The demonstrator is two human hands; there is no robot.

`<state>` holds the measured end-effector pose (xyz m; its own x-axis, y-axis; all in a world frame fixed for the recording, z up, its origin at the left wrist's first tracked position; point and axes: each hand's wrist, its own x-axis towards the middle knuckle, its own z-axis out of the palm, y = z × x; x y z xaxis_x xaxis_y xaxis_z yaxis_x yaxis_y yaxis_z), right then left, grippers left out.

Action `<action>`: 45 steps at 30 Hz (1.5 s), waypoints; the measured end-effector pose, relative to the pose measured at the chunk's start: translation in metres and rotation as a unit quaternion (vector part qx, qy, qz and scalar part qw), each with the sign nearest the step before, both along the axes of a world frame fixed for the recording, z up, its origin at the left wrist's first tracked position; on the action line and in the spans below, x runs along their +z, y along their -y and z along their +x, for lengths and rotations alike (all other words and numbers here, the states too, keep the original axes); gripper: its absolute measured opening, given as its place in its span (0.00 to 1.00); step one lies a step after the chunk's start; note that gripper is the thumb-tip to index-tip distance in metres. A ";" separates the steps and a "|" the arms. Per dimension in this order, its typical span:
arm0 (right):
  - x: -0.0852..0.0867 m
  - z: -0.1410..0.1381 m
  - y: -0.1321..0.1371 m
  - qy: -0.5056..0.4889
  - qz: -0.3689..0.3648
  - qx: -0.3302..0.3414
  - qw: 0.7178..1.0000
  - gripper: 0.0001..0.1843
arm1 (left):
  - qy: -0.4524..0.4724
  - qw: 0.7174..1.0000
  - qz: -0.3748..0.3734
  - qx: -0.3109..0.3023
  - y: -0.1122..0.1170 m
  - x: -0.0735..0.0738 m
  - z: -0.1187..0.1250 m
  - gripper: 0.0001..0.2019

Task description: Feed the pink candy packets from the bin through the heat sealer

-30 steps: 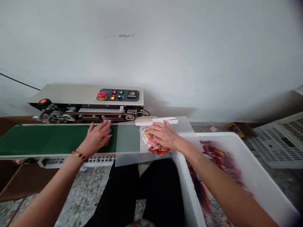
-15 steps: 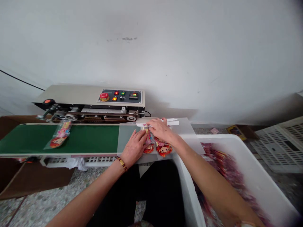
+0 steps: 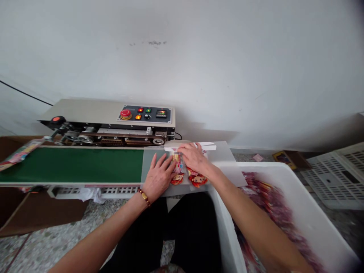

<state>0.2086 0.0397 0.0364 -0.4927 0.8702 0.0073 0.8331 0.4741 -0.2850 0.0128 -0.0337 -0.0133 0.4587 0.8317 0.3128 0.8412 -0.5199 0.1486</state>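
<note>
Two clear plastic packets with cartoon faces printed at their lower ends lie side by side on a translucent sheet (image 3: pixel 224 159). My left hand (image 3: pixel 159 177) lies flat with its fingers spread, the fingertips touching the edge of the left packet (image 3: pixel 178 167). My right hand (image 3: pixel 195 157) bends over the right packet (image 3: pixel 197 180), its fingers closed together at the upper end of the left one; its thumb is hidden. Just left of the sheet is the green conveyor belt (image 3: pixel 85 165) of a band sealing machine (image 3: pixel 110 113), whose panel lights are lit.
Another packet (image 3: pixel 24 151) tilts over the belt's left end, above a cardboard box (image 3: pixel 51 214). A white foam box (image 3: pixel 273 168) full of red-pink packets (image 3: pixel 270 204) stands at my right. Beyond it are white plastic crates (image 3: pixel 335 176). A wall rises behind the machine.
The packet on the belt has travelled left to its end and now tilts over the edge. My left hand has shifted slightly left, its fingers spreading wider. My right hand stays at the packets.
</note>
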 end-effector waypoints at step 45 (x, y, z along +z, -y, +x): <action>-0.008 0.039 0.052 -0.034 -0.001 -0.017 0.999 0.21 | 0.072 0.991 -0.062 -0.090 -0.034 -0.003 -0.028 0.24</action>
